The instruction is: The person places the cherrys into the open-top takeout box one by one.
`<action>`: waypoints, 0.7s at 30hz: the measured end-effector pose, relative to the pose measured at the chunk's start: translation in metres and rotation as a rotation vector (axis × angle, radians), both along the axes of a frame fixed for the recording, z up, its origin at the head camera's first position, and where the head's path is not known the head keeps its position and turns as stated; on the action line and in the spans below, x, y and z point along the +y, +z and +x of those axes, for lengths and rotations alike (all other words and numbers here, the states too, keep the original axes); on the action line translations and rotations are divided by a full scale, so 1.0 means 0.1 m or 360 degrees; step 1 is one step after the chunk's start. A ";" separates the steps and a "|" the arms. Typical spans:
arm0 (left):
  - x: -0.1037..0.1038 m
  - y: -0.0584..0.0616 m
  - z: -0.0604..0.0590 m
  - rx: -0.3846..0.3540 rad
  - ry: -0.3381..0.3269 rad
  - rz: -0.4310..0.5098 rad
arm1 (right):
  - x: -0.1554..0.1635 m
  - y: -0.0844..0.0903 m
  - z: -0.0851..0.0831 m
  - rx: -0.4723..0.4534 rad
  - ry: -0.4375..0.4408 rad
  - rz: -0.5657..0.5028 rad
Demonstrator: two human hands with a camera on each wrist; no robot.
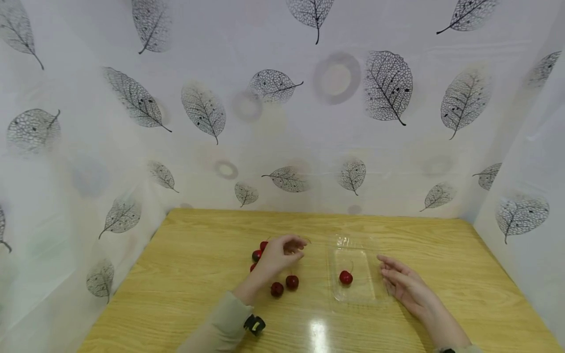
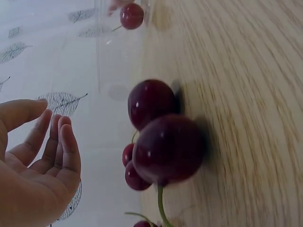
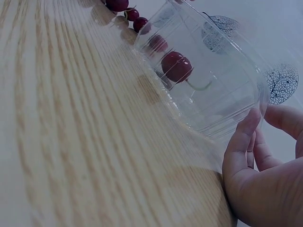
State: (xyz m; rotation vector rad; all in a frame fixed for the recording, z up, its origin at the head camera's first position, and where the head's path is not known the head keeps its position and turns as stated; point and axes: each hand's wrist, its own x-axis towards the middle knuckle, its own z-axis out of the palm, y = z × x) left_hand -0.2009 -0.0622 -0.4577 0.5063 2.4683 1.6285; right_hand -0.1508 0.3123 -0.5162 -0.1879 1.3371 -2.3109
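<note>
Cherry (image 1: pixel 346 277) in clear tray (image 1: pixel 353 294) — stem pointing away; tray lengthwise front-to-back.

My head camera is looking forward and down over the light wooden table (image 1: pixel 185 274). My wrist cameras are sitting low and close: both are catching the clear plastic tray (image 3: pixel 222 101) holding one dark red cherry (image 2: pixel 131 15).

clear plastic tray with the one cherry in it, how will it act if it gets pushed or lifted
The clear thin-walled plastic tray probably weighs little and flexes when squeezed. On the smooth glossy wooden table it likely slides easily. The round dark red cherry inside would probably roll.
</note>
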 end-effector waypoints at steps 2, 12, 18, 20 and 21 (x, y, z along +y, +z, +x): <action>-0.06 -0.01 -0.02 -0.0008 0.0049 -0.0021 | 0.00 0.00 0.00 0.0010 0.0000 0.0005; -0.33 0.01 -0.07 0.0049 0.0222 0.0024 | 0.00 -0.01 0.00 0.0032 0.0008 0.0004; -0.49 0.06 -0.06 0.0068 0.0336 0.0017 | 0.01 -0.02 -0.01 0.0011 -0.0024 0.0056; -0.54 0.05 -0.06 0.0052 0.0369 0.0029 | 0.01 -0.02 -0.01 0.0007 -0.0028 0.0059; -0.56 0.05 -0.05 0.0044 0.0386 0.0026 | 0.00 -0.02 -0.01 0.0005 -0.0029 0.0056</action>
